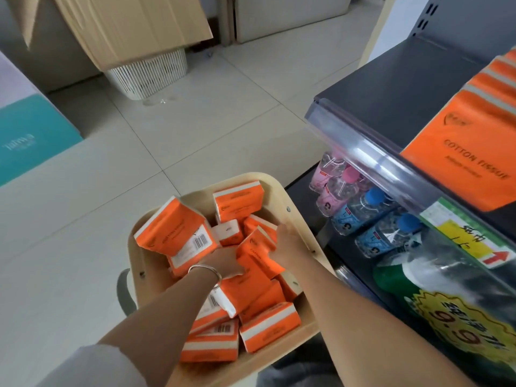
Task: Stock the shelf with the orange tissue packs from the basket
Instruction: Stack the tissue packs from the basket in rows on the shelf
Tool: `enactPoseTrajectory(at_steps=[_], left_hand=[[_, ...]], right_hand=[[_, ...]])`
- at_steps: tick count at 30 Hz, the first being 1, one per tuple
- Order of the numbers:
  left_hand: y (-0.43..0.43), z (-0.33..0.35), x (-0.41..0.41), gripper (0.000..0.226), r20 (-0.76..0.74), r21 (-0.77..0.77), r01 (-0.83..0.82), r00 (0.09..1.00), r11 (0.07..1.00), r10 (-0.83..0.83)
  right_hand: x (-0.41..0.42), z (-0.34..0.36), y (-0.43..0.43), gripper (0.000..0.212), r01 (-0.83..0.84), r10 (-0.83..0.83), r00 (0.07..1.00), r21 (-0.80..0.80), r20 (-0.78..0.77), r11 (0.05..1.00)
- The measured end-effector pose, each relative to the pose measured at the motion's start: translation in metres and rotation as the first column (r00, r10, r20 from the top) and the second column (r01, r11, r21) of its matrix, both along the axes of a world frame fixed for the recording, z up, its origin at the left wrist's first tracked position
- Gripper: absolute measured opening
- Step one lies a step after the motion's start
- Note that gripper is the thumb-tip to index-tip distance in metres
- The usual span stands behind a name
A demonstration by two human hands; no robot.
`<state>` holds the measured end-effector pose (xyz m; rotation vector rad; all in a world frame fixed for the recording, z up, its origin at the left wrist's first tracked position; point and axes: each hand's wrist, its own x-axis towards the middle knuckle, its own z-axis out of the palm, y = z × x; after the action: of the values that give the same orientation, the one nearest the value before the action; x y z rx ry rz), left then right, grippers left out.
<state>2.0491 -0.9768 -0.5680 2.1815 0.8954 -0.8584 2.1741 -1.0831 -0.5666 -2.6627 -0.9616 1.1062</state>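
Left hand (225, 263), right hand (283, 241) deep in basket (223, 181), gripping one orange pack (255, 248) together. At two o'clock, shelf (391, 88) part-stocked; basket mostly full.

The tissue packs (251, 296) in the basket are orange with white bands and black barcodes, and the basket (300, 216) is pale cream. On the dark grey shelf (391, 76), the stacked packs (458, 152) are orange with grey stripes, above pink-capped bottles (332, 188) and blue-capped bottles (360, 208). The price tag (460, 233) is green and yellow with a red arrow, and the floor tiles (195, 121) are pale grey.
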Motion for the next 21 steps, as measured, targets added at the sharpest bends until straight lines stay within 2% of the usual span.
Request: enactPoseTrajectory(at_steps=[2,4,8,10,12,14,18,21], left_hand=[[0.001,-0.002,0.000,0.056,-0.043,-0.006,-0.006,0.999,1.000,0.005],[0.000,-0.002,0.000,0.064,-0.108,-0.020,-0.021,0.994,1.000,0.019],[-0.005,0.008,0.002,0.073,-0.139,-0.045,-0.078,0.988,0.996,0.071],[-0.006,0.017,0.004,0.064,-0.078,-0.030,-0.107,0.992,0.994,0.104],[-0.004,0.029,0.007,0.056,-0.002,0.021,-0.102,0.995,0.995,0.102],[-0.002,0.049,0.008,0.048,0.095,0.117,-0.081,0.993,0.990,0.070],[-0.002,0.094,0.006,0.054,0.241,0.283,-0.077,0.971,0.956,0.007],[-0.005,0.126,0.004,0.058,0.348,0.308,-0.105,0.937,0.946,-0.009]], right_hand=[[-0.009,-0.005,0.000,0.083,0.008,-0.008,1.000,-0.039,0.022,0.999],[-0.016,-0.009,0.001,0.081,-0.024,0.028,0.998,-0.062,0.058,0.998],[-0.014,-0.003,0.006,0.047,-0.022,0.024,0.995,-0.026,0.095,0.999],[-0.012,0.009,0.004,0.038,0.064,-0.069,0.993,0.058,0.091,0.996],[-0.010,0.023,0.003,0.051,0.134,-0.153,0.982,0.155,0.112,0.979],[-0.007,0.046,-0.002,0.059,0.124,-0.163,0.973,0.228,0.162,0.966],[-0.005,0.093,-0.009,0.042,0.155,-0.221,0.958,0.322,0.182,0.934],[-0.011,0.125,-0.014,0.028,0.189,-0.306,0.933,0.467,0.190,0.864]])
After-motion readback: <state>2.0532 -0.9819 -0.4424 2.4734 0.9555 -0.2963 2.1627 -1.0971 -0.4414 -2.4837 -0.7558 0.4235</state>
